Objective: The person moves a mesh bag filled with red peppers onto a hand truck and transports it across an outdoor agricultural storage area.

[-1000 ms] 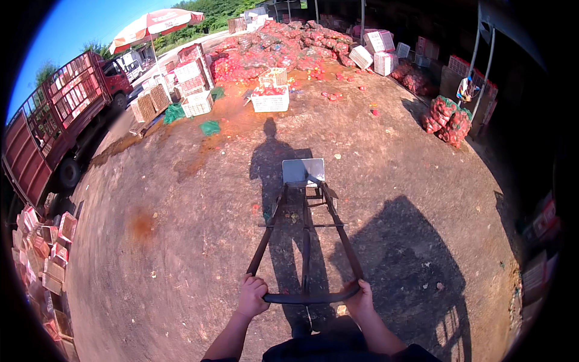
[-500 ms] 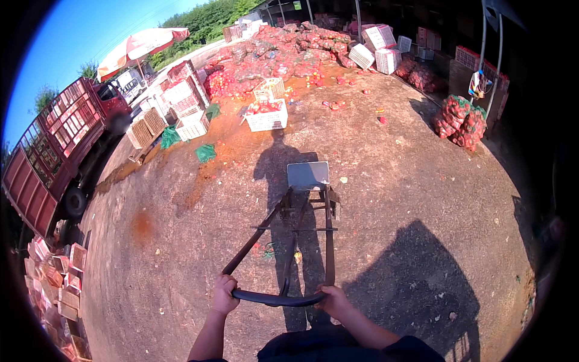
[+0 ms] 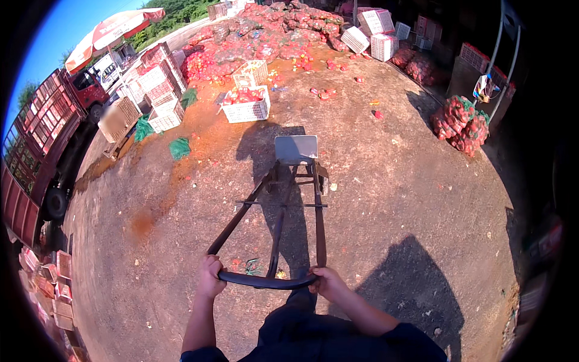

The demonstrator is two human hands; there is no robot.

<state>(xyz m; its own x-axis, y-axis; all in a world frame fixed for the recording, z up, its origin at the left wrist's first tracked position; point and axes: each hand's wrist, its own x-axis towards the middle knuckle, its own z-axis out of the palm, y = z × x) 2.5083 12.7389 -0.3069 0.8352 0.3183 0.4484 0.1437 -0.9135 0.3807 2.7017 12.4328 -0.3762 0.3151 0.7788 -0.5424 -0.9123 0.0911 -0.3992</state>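
A dark metal hand truck (image 3: 318, 229) stretches ahead of me, its frame widening toward me from a flat grey plate (image 3: 296, 149) at the far end. My left hand (image 3: 211, 276) is closed around the left end of its curved black handle (image 3: 265, 282). At the handle's right end my right hand (image 3: 327, 283) also grips it, fingers wrapped over the bar. No load lies on the plate. Beyond it stands a white plastic crate (image 3: 247, 111) filled with red produce.
Mesh sacks of red produce (image 3: 259, 39) are heaped at the back. More sacks (image 3: 461, 123) stand at right beside metal poles. Stacked crates (image 3: 160, 87) and a red truck (image 3: 39, 145) are at left. Green netting (image 3: 180, 148) and scattered produce lie on the ground.
The filled crate and the heap now appear nearer and farther left. The hand truck sits higher in view, with both hands still on its handle. One leg of mine now shows beneath the handle.
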